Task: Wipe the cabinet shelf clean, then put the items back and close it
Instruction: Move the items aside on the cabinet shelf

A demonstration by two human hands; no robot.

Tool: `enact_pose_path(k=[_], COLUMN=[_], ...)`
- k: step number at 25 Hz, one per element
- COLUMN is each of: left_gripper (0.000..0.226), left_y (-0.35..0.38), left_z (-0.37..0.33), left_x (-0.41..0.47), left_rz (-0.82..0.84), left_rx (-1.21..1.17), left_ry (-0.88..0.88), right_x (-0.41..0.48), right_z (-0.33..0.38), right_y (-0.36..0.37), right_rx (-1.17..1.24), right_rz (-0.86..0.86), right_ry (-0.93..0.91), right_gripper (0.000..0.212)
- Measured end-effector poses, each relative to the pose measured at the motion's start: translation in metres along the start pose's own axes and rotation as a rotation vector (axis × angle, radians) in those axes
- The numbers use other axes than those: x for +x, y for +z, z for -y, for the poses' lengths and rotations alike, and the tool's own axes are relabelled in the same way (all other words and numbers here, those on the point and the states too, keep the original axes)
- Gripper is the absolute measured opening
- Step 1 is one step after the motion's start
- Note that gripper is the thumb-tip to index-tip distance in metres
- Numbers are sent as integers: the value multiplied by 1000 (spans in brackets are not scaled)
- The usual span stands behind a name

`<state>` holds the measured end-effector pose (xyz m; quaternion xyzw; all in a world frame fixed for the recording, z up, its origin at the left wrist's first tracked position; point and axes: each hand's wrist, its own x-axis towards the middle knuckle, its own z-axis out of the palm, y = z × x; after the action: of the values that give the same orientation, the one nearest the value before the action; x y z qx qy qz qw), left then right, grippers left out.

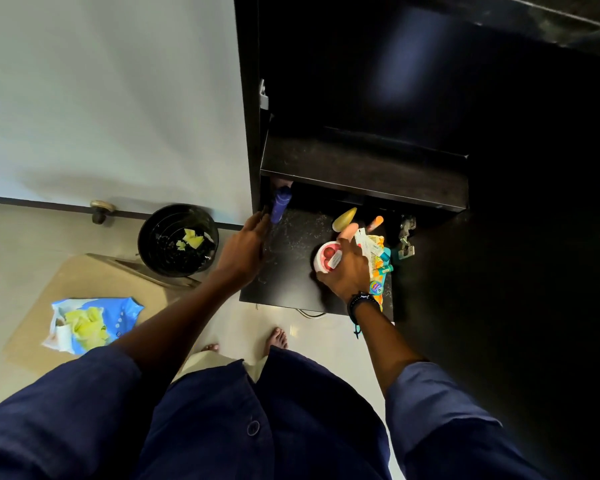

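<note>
Left hand (245,249) beside blue bottle (281,204), right hand (349,271) gripping pink tub (326,258), dusty shelf (291,261)

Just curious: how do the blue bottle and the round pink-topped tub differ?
The blue bottle is tall and slim; the round tub is squat and wide. The bottle is at the left end of the shelf, by the left hand; the tub is right, gripped by the right hand. Both are at that shelf.

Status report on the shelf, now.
Left hand at blue bottle, grip unclear. Right hand grips pink tub. Shelf dusty, small items crowd its right side.
</note>
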<state>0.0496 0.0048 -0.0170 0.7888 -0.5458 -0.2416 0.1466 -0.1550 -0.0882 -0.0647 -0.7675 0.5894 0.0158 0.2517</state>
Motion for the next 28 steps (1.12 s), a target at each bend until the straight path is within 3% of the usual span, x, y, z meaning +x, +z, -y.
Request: enact_pose_path(k=[6,14,17,19,22,24,28], left_gripper=[65,66,71,72,73,72,73], left_y=[4,1,7,10,11,12,17], left_z=[21,26,27,23,6,-9,-25], left_x=[-12,-25,-23,-18,-10,-5,-1], left_rz=[69,132,143,120,111,105,134], left_rx=[-2,-66,-60,-57,-88,-92,-60], left_ry=[-94,-122,-109,-99,-76,-43,-3], right_x=[0,9,4,2,11,27,67], right_z=[76,106,100,88,61,46,35], right_y=[32,53,39,21,-9,-27,-49], right_rx=[76,18,115,164,125,-2,-179], right_rz=[95,218,301,206,-204,-341,-116], right_ry=[-188,-289,-256,-250,-241,-203,-72], right_gripper=[76,84,92,82,57,47,26])
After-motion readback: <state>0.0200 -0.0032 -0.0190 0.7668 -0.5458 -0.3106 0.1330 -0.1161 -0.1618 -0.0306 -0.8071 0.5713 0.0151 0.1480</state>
